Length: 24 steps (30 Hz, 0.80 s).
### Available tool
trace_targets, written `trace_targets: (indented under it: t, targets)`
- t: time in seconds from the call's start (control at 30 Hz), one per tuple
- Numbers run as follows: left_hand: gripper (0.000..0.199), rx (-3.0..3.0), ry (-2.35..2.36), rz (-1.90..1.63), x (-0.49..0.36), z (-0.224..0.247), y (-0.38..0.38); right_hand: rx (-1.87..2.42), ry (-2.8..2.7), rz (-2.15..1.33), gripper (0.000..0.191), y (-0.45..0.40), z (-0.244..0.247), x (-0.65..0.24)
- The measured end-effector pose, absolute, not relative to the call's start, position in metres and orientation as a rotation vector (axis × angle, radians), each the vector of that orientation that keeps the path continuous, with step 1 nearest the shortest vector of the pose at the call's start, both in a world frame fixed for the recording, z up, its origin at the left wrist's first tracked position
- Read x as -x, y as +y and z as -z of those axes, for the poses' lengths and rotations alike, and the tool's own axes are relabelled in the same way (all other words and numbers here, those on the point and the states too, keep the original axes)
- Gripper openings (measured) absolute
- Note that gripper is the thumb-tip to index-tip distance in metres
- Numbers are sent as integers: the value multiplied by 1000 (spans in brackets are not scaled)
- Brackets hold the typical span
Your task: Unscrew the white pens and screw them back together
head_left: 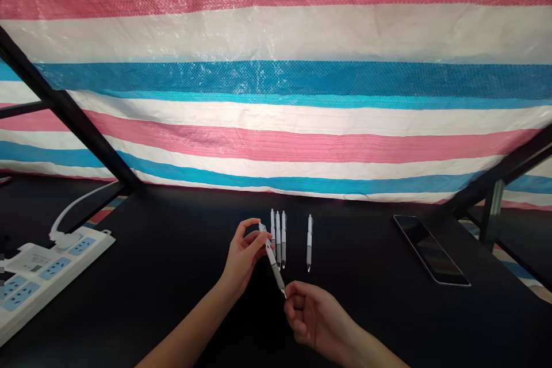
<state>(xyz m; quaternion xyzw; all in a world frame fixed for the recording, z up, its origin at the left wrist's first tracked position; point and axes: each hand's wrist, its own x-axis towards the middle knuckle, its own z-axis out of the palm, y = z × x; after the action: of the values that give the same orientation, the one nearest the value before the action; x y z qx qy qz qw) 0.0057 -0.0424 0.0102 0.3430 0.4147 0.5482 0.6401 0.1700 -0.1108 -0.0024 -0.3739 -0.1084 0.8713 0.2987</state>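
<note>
The right hand [311, 317], fingers curled, has its fingertips at the metal tip of a slim white pen with a grey grip [275, 267]; the left hand [244, 256] pinches its upper end between thumb and fingers. Beyond lie three matching white-and-grey pens [283, 238], close together, and a separate fourth [309, 241]. The white plastic power strip [56, 270] carries a plug whose label seems too small to read.

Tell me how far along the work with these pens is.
Seemingly partway. In hand: the left hand holds a tilted pen, its tip at the right hand's fingertips. Three grouped pens and a lone pen lie on the table; which are done and which are left, I can't tell.
</note>
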Motion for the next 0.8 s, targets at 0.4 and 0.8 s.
trace_targets:
  t: [0.4, 0.8]
  targets:
    - [37, -784, 970, -1254, 0, -11, -35, 984, -305, -2318, 19, -111, 4, -172]
    - [41, -1052, 1232, -1189, 12, -12, -4, 976, -363, -2318, 21, -111, 2, -171]
